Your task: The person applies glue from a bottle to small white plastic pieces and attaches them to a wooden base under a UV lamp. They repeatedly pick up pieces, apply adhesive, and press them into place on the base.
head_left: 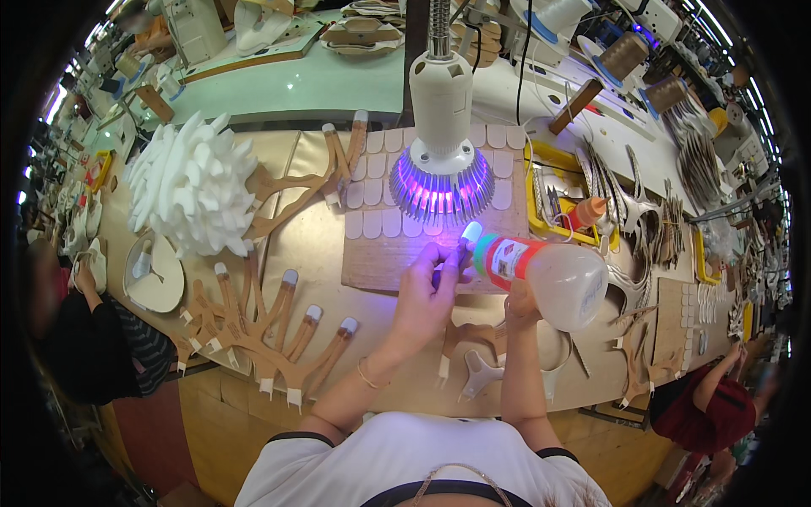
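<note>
Under a lamp glowing violet (441, 182), my left hand (425, 291) pinches a small white rounded tab (472, 231) between thumb and fingertips. My right hand (521, 306) is closed around a translucent squeeze bottle (570, 286) with an orange-red label. The bottle lies tilted almost level, its green tip (482, 253) pointing left, right beside the tab. Whether tip and tab touch, I cannot tell. Beneath my hands is a brown board (367, 272) bearing rows of similar white tabs (372, 223). Part of my right hand is hidden behind the bottle.
Brown forked pieces with white tips (291, 359) fan out at left, near a heap of white pieces (193, 190) and a pale dish (171, 287). At right stands a yellow tray (534, 198) with an orange bottle (585, 215). Co-workers sit at both sides.
</note>
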Demonstrator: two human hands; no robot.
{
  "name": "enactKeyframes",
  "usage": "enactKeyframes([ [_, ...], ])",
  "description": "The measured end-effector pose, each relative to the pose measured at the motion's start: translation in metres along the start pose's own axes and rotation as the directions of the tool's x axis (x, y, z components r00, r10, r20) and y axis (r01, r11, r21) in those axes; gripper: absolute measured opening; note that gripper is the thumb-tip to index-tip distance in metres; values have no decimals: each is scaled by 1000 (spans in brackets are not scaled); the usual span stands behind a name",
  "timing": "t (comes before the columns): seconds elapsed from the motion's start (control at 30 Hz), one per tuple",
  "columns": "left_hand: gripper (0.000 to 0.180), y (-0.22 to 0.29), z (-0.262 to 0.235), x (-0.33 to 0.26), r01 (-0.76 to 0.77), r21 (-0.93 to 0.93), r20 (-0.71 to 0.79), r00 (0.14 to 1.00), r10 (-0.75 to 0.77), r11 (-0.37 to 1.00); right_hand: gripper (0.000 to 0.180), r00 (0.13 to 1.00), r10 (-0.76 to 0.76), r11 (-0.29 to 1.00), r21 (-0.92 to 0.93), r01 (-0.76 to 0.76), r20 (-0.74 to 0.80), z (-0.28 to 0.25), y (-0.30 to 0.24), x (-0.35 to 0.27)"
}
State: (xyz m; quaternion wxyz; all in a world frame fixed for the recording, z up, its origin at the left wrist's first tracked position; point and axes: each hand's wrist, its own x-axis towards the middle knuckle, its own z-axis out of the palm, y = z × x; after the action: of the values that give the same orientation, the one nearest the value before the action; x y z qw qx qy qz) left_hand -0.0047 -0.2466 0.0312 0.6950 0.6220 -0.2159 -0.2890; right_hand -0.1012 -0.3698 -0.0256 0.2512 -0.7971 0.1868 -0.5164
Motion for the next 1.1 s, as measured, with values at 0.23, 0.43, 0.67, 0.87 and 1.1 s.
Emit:
enactKeyframes([
  [0.23, 12, 1, 4, -8, -69, 193, 18, 998, 66, 979, 53, 987, -162, 952, -265, 155, -4, -6, 0, 16],
  [0.43, 8, -1, 4, -9, -118, 203, 27, 993, 115, 972, 48, 999, -15, 1000, 21, 16, -33, -3, -7, 21],
  [0.67, 8, -1, 1, -9, -163, 235, 46, 987, 156, 958, 38, 996, 19, 989, 146, -7, -82, 5, -5, 25],
  [0.87, 8, -5, 0, -10, -148, 234, 55, 989, 139, 961, 34, 987, 99, 949, 310, -55, -129, 3, -21, 33],
  [1.1, 12, -6, 0, -12, -99, 114, 75, 993, 91, 989, 33, 974, 151, 889, 454, -58, -170, 2, -33, 44],
])
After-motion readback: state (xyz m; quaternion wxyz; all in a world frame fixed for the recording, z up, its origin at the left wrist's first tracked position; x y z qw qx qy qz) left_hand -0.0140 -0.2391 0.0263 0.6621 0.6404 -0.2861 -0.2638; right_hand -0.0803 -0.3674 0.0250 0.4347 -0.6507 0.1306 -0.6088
